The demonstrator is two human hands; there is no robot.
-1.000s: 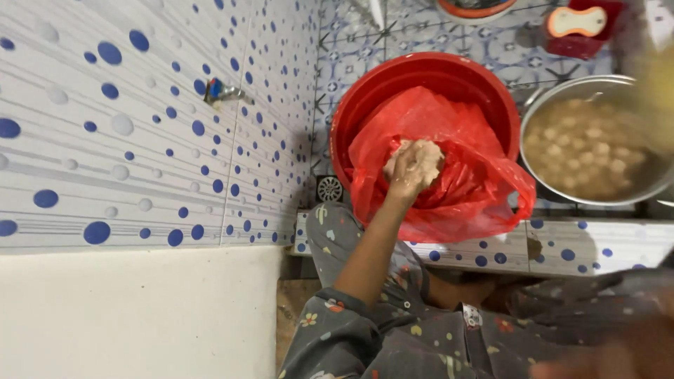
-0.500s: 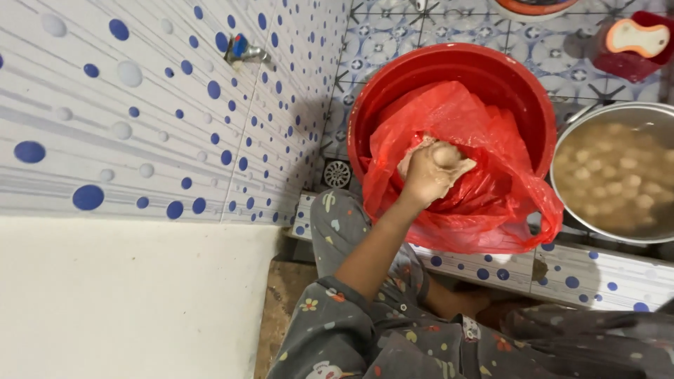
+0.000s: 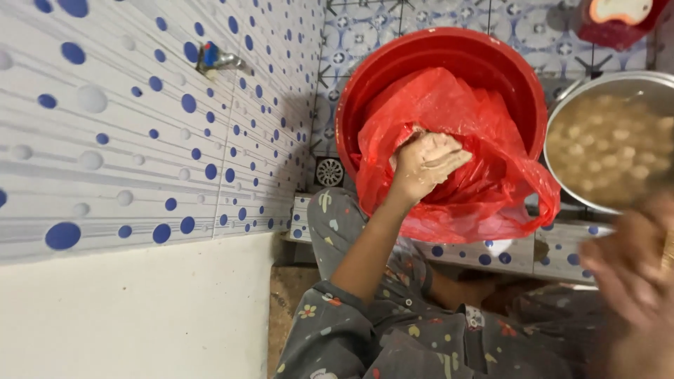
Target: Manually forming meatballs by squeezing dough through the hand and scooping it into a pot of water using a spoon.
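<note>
The red plastic bag [image 3: 456,151] is lying inside the red basin [image 3: 449,60], its crumpled film spilling over the basin's near rim and hanging down toward the tiled ledge [image 3: 491,253] just below it. The left hand [image 3: 425,163] is reaching into the mouth of the bag, over the near part of the basin, with its fingers curled and pressed together around a bunch of the film, gripping the bag. The right hand [image 3: 635,277] is showing well to the right of the basin and nearer the camera, blurred; whether its fingers are spread or closed cannot be told, and it is touching nothing that can be made out. Just right of the basin, a metal bowl [image 3: 562,123] is holding cloudy liquid with pale round pieces. A small tap [image 3: 217,60] is sticking out of the blue-dotted tiled wall [image 3: 140,140] to the left of the basin. Beyond the basin, at the far right, a red dish [image 3: 618,28] is sitting on the patterned floor.
</note>
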